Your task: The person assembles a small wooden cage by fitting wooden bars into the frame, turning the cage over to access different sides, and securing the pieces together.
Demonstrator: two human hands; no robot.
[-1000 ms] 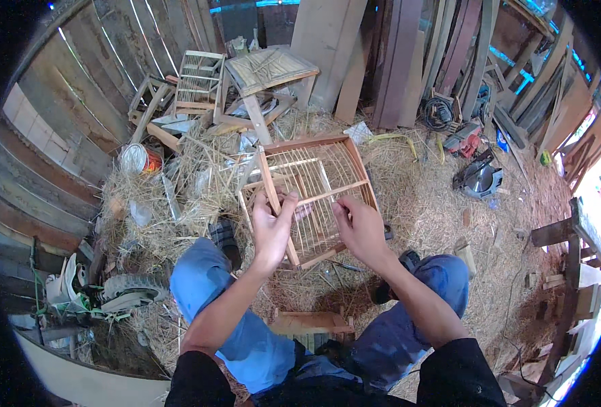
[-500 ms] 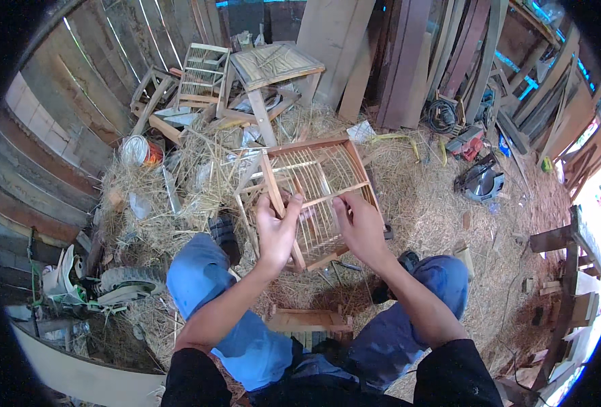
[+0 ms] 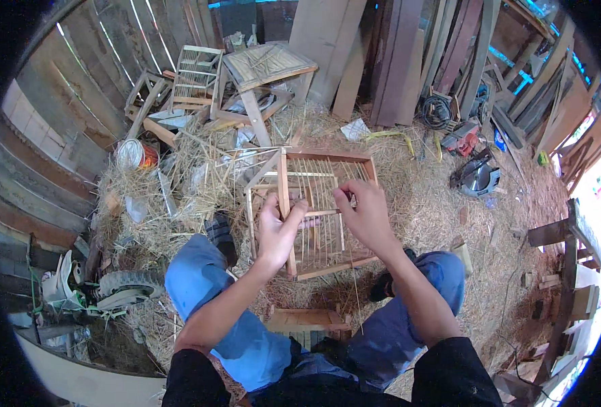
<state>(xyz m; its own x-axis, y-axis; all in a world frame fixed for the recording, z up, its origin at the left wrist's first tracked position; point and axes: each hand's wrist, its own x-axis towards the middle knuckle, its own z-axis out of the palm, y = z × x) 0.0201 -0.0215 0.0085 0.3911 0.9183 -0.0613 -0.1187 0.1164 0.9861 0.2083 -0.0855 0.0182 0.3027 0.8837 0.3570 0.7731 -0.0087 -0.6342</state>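
The left hand [image 3: 278, 234] grasps the left rail of the barred wooden cage [image 3: 324, 213]; the right hand [image 3: 367, 216] has its fingers bent together at the bars, but whether they pinch one cannot be told. The cage is located ahead of and between the knees [image 3: 195, 271], with the table [image 3: 270, 66] beyond its far edge. Right of the cage, straw-strewn floor [image 3: 426, 197] extends to the circular saw [image 3: 476, 178], well apart.

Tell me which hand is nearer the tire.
Left. The left hand grips the left side of the cage, right of the tire; the right hand is farther right, over the cage's right part.
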